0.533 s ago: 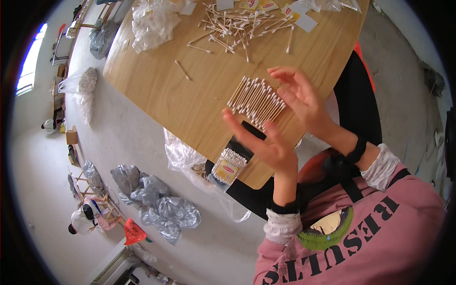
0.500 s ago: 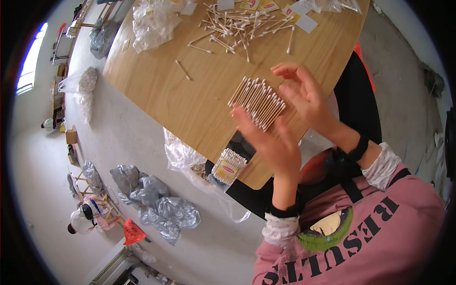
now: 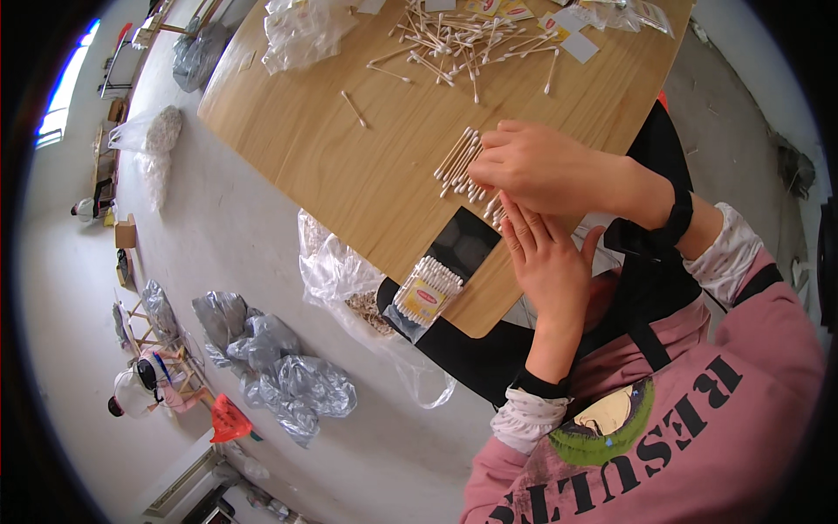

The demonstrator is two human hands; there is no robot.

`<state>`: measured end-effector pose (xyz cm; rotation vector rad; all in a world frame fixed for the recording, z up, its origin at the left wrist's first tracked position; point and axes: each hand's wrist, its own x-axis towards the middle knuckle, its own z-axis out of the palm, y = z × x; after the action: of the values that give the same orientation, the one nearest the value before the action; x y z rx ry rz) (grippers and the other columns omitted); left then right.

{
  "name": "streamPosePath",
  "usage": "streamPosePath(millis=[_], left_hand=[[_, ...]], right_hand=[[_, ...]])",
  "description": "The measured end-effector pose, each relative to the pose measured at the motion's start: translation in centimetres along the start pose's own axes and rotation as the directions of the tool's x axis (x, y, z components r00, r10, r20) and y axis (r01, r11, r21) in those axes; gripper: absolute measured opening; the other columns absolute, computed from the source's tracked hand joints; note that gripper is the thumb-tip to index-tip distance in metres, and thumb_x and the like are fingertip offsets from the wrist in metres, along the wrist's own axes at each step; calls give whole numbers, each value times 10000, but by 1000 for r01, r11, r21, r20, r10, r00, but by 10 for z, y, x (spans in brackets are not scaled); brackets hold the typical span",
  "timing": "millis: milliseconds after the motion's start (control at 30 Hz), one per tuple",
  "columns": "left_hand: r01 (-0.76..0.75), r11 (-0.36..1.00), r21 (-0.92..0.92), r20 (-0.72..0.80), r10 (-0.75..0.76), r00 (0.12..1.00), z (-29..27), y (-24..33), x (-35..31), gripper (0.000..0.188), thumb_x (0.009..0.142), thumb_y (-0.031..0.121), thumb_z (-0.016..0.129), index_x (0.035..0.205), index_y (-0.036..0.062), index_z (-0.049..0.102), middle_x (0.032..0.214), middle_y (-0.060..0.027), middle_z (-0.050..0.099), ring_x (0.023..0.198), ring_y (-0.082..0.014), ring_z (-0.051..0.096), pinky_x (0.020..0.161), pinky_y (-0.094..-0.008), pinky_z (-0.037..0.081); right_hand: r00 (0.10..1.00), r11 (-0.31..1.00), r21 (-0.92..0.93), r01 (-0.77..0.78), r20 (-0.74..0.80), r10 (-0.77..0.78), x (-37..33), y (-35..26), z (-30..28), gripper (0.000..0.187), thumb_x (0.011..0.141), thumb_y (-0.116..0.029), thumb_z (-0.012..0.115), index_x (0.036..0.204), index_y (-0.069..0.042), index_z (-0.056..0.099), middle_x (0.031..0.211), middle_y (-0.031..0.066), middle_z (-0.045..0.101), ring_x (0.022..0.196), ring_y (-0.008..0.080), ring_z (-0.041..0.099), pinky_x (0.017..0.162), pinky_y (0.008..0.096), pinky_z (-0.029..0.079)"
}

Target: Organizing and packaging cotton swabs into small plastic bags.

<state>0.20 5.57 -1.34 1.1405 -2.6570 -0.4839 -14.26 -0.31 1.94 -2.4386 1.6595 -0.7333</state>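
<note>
At the far left a seated co-worker (image 3: 131, 389) bends beside a red bag (image 3: 230, 419), with crumpled grey bags (image 3: 292, 384) on the floor next along. A clear plastic bag (image 3: 301, 39) rests on the wooden table (image 3: 288, 131), and below it one loose swab (image 3: 353, 109) points from upper left to lower right.

At the table's near edge stands a pack of swabs (image 3: 436, 276), white tips outward. Its yellow label (image 3: 423, 299) carries a red oval with lettering. Just beside it lies a flat dark slab (image 3: 463, 243).

Further right, the row of swabs (image 3: 456, 162) lies flat on the wood, sticks parallel, each long axis running from upper right to lower left; the row itself steps down toward the right and passes under the hands. Beyond it, a heap of swabs (image 3: 449, 39) points every way.

The right hand (image 3: 541, 166) arches over the row's right part, fingers curled in; their tips are partly hidden, so I cannot tell whether they grip any sticks. The left hand (image 3: 550, 262) is flat, fingers straight and close together, thumb apart, fingertips against the row's lower right end, grasping nothing.

Farther right, the pink sweatshirt (image 3: 681, 375) bears large black block letters.
</note>
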Motion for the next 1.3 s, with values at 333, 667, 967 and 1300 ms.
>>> streamPosePath(millis=[333, 667, 967, 1300], left_hand=[[-36, 998, -60, -17, 35, 999, 6, -3, -3, 957, 767, 407, 757, 1435, -137, 339, 1502, -317, 340, 1457, -444, 254, 1207, -505, 198], [-21, 999, -45, 9, 22, 1000, 5, 0, -4, 921, 742, 413, 771, 1381, -136, 401, 1414, -310, 440, 1405, -450, 337, 1199, -515, 229], [-9, 1000, -1, 22, 9, 1000, 6, -4, -5, 910, 746, 434, 762, 1373, -124, 412, 1391, -295, 467, 1372, -441, 383, 1189, -508, 254], [27, 997, 72, 61, -32, 998, -9, -7, 6, 1139, 833, 678, 587, 1529, -107, 145, 1603, -295, 163, 1513, -398, 132, 1215, -500, 125]], right_hand=[[955, 981, -144, 127, 285, -82, 25, -1, -10, 189, 698, -90, 704, 857, -25, 625, 757, 55, 696, 949, 264, 681, 842, 347, 513], [931, 998, -69, 8, 365, 17, 29, -12, 4, 179, 688, -108, 702, 796, -12, 596, 743, 102, 663, 853, 282, 668, 695, 392, 554], [982, 997, 45, 60, 175, -67, 29, -5, 2, 185, 718, -95, 714, 861, -8, 638, 873, 114, 685, 924, 277, 650, 731, 390, 554], [659, 748, 423, -512, -365, 657, -118, 26, -94, 84, 939, -106, 634, 994, -44, 620, 954, -34, 606, 877, 53, 551, 823, 235, 442]])
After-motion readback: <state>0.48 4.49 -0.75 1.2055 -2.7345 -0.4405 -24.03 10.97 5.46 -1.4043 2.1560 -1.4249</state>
